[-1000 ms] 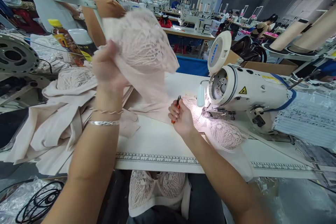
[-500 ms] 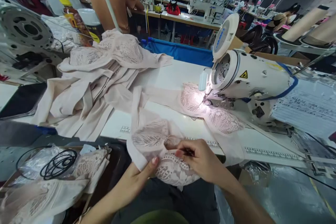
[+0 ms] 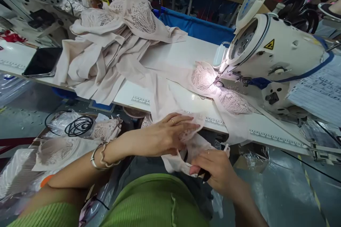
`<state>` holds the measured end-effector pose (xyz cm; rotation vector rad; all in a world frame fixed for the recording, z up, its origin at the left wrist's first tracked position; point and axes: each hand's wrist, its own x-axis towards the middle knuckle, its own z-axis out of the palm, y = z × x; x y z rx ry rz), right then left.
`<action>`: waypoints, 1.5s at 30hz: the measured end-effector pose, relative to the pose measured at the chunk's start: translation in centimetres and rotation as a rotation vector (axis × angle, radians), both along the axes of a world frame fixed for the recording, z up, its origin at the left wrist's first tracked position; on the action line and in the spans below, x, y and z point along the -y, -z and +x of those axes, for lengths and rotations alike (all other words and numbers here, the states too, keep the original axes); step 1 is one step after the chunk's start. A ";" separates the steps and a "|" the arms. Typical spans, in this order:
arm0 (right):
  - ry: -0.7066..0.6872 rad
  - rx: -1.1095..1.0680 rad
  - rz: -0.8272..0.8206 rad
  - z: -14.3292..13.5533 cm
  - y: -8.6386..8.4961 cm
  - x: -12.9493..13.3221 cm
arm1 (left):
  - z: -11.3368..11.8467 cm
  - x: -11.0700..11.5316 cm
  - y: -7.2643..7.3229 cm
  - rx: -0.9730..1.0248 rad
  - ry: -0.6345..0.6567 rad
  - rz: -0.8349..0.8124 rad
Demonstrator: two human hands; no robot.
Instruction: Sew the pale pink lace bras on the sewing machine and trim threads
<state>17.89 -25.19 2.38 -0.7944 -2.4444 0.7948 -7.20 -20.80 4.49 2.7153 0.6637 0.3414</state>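
A pale pink lace bra (image 3: 198, 143) is bunched over my lap at the table's front edge. My left hand (image 3: 165, 134), palm down, grips its upper part with the fingers lying across the lace; the thumb is hidden. Lower right, my right hand (image 3: 217, 170) pinches the bra's edge between thumb and fingers. A small dark object with a pointed end (image 3: 205, 175) shows under the right palm, too hidden to name. Beyond my hands, a second lace bra (image 3: 231, 101) lies under the lit needle of the white sewing machine (image 3: 279, 48).
Stacked pale bras (image 3: 106, 49) cover the table's left side, beside a dark phone (image 3: 44, 61). A box with lace pieces and a coiled black cord (image 3: 79, 126) stands lower left. Handwritten paper (image 3: 317, 92) hangs at the right. A blue cloth bin (image 3: 197, 25) sits behind the table.
My left hand has moved from beneath the bra's left side to over its top. The bra is turned and more bunched, and my right hand is slightly lower. The view has tilted down.
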 end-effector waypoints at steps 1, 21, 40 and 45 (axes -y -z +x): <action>-0.027 -0.009 -0.041 0.4 -0.4 0.1 | -0.2 0.1 -0.1 -0.003 0.020 -0.021; 0.187 -0.629 -1.052 0.4 4.0 -2.5 | -0.4 1.7 7.1 0.943 -0.407 -1.599; 0.005 -0.416 -0.930 1.1 2.8 -4.4 | 0.8 1.1 5.8 0.917 -0.295 -1.609; -0.196 -0.103 -0.524 -0.3 0.5 -4.1 | 1.7 -1.1 3.9 0.758 -0.132 -1.345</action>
